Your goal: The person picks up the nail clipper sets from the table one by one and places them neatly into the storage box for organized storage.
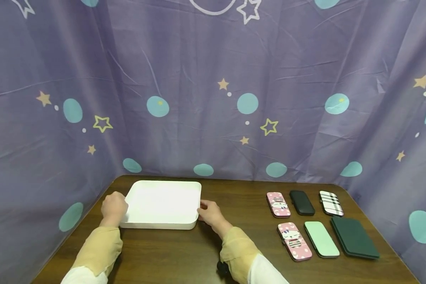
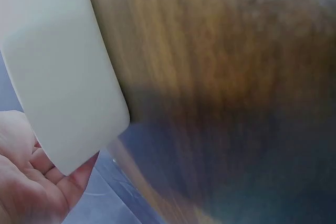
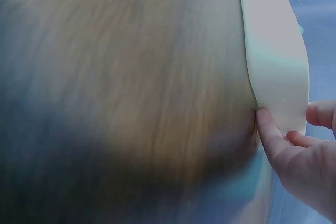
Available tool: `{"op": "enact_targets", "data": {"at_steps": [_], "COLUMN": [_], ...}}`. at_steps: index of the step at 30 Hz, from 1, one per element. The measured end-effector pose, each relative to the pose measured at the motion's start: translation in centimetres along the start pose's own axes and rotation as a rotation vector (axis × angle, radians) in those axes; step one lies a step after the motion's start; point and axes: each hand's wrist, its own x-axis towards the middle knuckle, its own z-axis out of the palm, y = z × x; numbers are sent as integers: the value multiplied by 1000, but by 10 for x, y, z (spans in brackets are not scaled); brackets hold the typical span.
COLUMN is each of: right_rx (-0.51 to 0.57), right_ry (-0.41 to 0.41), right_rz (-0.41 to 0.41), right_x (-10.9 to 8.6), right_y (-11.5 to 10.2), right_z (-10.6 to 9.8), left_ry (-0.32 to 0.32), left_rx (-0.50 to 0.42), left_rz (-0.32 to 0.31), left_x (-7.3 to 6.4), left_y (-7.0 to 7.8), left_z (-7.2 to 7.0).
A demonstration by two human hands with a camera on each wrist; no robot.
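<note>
A shallow white rectangular tray point(image 1: 161, 205) with rounded corners is at the left part of the brown table point(image 1: 170, 252). My left hand point(image 1: 114, 206) grips its left side; in the left wrist view, curled fingers point(image 2: 73, 184) reach beneath the outer wall. On the opposite side, my right hand point(image 1: 212, 215) holds the tray with the thumb point(image 3: 320, 114) at the rim and the other fingers against the outer wall and lower edge. Nothing lies inside the tray.
To the right lie two pink cartoon cases point(image 1: 278, 205), a black case point(image 1: 302, 202), a plaid case point(image 1: 331, 203), a mint green case point(image 1: 321, 239) and a larger dark green flat case point(image 1: 355, 238). A purple patterned curtain point(image 1: 198, 79) hangs behind the table.
</note>
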Motion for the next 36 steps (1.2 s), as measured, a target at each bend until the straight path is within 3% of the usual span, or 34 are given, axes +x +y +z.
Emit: {"op": "enact_targets", "data": {"at_steps": [21,36], "right_rx": [42,-61], "right_ry": [-35,-77], "right_rz": [-5,-37], "right_x": [-15,-34], "right_y": [10,10], "right_z": [-34,-63], "left_ry": [-65,-51], "left_rx": [-20,-27], "left_rz": [43,129], "left_x": [-19,-30], "left_y": [30,47], "left_z": [-1,12]}}
